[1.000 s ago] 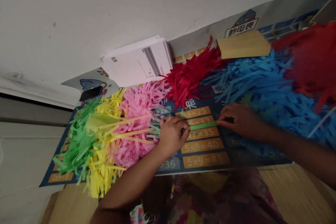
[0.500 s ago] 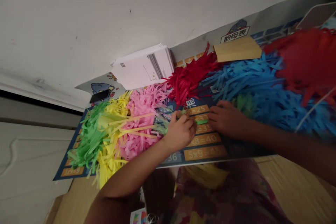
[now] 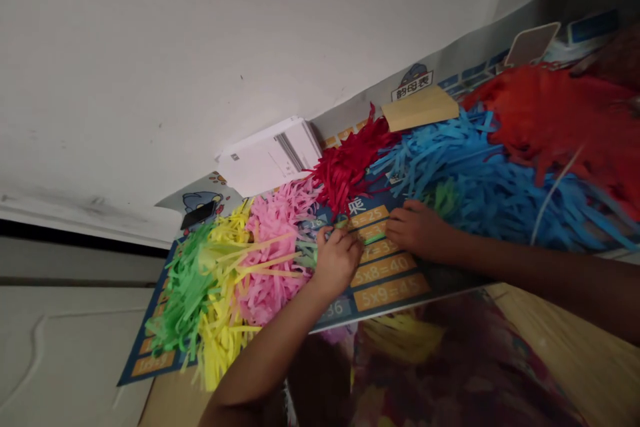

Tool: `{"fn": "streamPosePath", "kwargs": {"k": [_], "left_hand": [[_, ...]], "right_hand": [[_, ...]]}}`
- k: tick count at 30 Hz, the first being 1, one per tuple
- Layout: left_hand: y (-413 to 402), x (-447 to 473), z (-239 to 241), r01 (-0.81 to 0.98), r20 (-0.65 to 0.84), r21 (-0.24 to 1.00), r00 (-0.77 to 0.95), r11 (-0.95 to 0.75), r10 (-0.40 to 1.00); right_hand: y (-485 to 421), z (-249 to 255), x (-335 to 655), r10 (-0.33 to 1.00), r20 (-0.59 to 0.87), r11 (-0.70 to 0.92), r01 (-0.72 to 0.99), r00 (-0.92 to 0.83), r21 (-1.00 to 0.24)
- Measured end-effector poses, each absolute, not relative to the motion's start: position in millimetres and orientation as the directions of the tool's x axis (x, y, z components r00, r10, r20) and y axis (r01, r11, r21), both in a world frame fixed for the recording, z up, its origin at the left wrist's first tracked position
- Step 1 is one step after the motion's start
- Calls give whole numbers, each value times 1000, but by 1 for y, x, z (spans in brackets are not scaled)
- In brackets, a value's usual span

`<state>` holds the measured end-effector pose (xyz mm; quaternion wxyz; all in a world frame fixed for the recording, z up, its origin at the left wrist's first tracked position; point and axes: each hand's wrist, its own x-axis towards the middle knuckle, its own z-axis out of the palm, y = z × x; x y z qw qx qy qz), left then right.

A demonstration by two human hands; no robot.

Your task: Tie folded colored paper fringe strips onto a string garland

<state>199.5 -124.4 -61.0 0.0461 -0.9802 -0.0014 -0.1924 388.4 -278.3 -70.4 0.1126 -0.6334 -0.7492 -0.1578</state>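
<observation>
My left hand (image 3: pixel 337 257) is closed in a pinch on one end of a green paper strip (image 3: pixel 373 239) lying on a blue multiplication-table mat (image 3: pixel 395 290). My right hand (image 3: pixel 416 230) presses its curled fingers on the strip's other end. Only a short length of green shows between the two hands. Piles of cut paper strips surround them: pink (image 3: pixel 273 247) just left of my left hand, red (image 3: pixel 345 170) behind, blue (image 3: pixel 480 180) to the right.
Green (image 3: pixel 183 293) and yellow (image 3: pixel 223 320) strip piles lie at the mat's left end. A white paper stack (image 3: pixel 267 157) and a tan block (image 3: pixel 420 107) sit by the wall. A large red pile (image 3: pixel 560 120) is far right. A black phone (image 3: pixel 199 213) lies near the wall.
My hands have drawn closer together along the green strip, so less of it shows between them. The view has shifted, and the piles sit lower and further left in frame.
</observation>
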Motion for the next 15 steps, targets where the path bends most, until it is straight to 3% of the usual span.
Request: {"fn": "streamPosePath", "kwargs": {"k": [3, 8, 11, 15], "left_hand": [[-123, 190, -65, 54, 380, 68, 922, -996, 76], [-123, 186, -69, 202, 283, 402, 900, -893, 331], [-125, 187, -68, 259, 227, 453, 892, -853, 391], [-128, 189, -66, 312, 209, 406, 883, -859, 420]], "right_hand": [[-290, -82, 406, 905, 409, 131, 991, -118, -3], [-289, -91, 429, 944, 325, 48, 945, 63, -322], [-284, -94, 435, 964, 253, 35, 907, 79, -419], [-283, -93, 436, 973, 203, -4, 888, 109, -459]]}}
